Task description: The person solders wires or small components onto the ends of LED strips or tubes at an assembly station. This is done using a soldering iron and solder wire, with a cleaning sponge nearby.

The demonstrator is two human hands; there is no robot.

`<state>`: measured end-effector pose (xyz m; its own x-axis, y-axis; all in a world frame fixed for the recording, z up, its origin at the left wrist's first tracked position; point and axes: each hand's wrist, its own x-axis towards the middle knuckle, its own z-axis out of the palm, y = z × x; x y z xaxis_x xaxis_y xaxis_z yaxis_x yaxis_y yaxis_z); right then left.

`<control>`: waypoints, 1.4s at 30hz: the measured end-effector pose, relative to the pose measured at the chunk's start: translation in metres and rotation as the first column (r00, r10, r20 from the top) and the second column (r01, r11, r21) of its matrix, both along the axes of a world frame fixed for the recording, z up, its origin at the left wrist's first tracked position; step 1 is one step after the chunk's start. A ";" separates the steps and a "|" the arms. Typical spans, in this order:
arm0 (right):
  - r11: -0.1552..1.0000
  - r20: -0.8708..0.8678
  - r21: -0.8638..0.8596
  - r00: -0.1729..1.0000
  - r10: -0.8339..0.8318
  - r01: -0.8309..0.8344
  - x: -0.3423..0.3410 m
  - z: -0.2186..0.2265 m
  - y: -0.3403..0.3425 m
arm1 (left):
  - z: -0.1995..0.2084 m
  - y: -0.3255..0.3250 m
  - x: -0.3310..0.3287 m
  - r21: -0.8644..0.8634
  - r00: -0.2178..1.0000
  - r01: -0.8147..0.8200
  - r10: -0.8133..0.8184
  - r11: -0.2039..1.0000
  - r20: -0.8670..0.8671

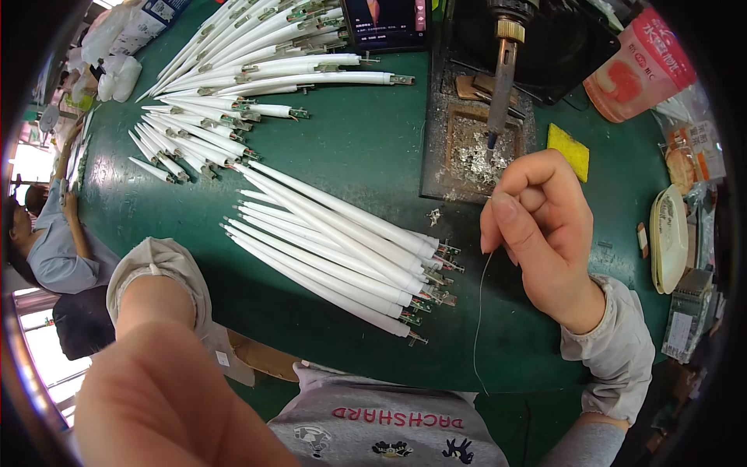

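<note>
Right hand [548,241] curled near soldering iron [503,86], fingers [513,218] pinching wire [477,319].

Near edge, grey shirt [389,433]: red lettering [398,419]. Far right, pink tub [636,71]: pale printed characters [660,48]. Far middle, phone [387,25]: small script [374,37] on dark screen [397,15]

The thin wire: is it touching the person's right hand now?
Touching. The head view shows the thin wire pinched between the thumb and forefinger of the right hand, its long end trailing below them.
</note>
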<state>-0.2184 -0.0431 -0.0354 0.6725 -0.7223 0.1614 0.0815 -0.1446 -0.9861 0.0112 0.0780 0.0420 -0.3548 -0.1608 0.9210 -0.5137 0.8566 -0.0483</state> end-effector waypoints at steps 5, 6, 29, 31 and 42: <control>0.999 0.054 0.046 0.999 0.000 -0.003 -0.002 0.001 0.002 | 0.009 0.010 -0.002 0.111 0.981 0.124 -0.139 0.986 0.133; 0.998 0.068 0.062 0.998 -0.016 0.012 -0.002 0.000 0.002 | 0.006 0.009 0.000 0.134 0.974 0.157 -0.176 0.978 0.145; 1.000 0.033 0.019 0.999 -0.026 0.025 -0.002 -0.005 0.003 | 0.016 -0.011 -0.026 0.589 0.948 0.017 -0.200 0.808 0.247; 0.999 0.056 0.032 0.998 0.000 -0.002 0.003 -0.001 0.004 | 0.016 -0.016 -0.038 0.590 0.955 -0.046 -0.139 0.806 0.264; 1.000 0.028 -0.010 1.000 -0.011 0.011 0.005 -0.005 0.002 | 0.012 -0.008 -0.029 0.567 0.957 -0.206 0.044 0.798 0.286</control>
